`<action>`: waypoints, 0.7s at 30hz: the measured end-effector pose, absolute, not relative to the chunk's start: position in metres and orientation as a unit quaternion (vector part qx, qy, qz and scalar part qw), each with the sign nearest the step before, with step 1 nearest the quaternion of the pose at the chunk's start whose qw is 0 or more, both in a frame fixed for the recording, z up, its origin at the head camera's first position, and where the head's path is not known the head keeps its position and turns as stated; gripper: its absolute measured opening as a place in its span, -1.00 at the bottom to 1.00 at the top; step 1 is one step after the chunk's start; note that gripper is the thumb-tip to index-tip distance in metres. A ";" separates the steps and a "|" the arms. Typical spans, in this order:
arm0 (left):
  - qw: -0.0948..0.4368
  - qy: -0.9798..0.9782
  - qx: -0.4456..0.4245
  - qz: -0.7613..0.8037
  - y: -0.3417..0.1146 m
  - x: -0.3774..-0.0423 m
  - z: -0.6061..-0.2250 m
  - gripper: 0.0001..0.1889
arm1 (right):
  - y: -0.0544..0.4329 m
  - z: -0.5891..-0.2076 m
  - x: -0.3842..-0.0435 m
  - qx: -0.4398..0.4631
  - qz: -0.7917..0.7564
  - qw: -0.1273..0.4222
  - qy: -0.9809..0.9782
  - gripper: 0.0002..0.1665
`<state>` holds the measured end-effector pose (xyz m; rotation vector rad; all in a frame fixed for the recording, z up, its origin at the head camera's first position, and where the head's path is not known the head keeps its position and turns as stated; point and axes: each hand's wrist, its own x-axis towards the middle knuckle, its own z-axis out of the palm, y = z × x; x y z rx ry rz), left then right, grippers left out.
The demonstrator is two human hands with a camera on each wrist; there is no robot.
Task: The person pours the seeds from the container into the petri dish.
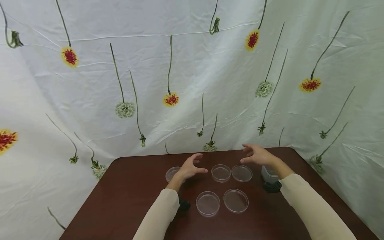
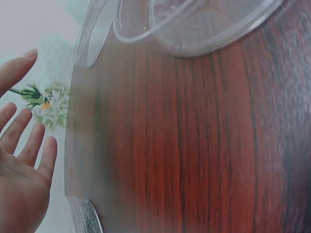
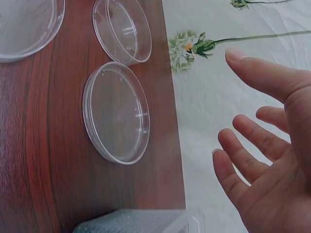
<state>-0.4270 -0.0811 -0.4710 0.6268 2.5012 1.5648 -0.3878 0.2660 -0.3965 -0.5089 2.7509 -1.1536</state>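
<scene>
My left hand (image 1: 189, 167) hovers above the table's far part, beside a clear round dish (image 1: 171, 173) on its left. Its fingers and thumb are spread and hold nothing, as the left hand (image 2: 24, 179) in the left wrist view confirms. My right hand (image 1: 258, 156) is raised near the table's far right, fingers parted with nothing between them. Between the hands lie two shallow clear dishes, a left one (image 1: 221, 174) and a right one (image 1: 241, 173). Nearer me are two more, a left dish (image 1: 208, 204) and a right dish (image 1: 236, 201).
A clear plastic box (image 1: 270, 176) stands below the right forearm; in the right wrist view this box (image 3: 146, 222) shows dark grainy contents. The dish (image 2: 90, 216) at the left wrist view's lower edge also shows grey grainy matter. Flowered cloth (image 1: 192, 66) hangs behind the brown table (image 1: 126, 196).
</scene>
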 end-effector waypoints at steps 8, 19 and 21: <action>0.071 0.814 0.226 0.530 -0.067 -0.427 -0.476 -0.18 | 0.277 -0.399 -0.382 -0.166 -0.382 0.045 0.908 0.04; 0.113 0.830 0.240 0.490 -0.053 -0.425 -0.480 -0.18 | 0.300 -0.402 -0.373 -0.157 -0.395 0.032 0.905 0.06; 0.121 0.836 0.245 0.476 -0.051 -0.425 -0.481 -0.18 | 0.305 -0.401 -0.370 -0.157 -0.392 0.028 0.906 0.05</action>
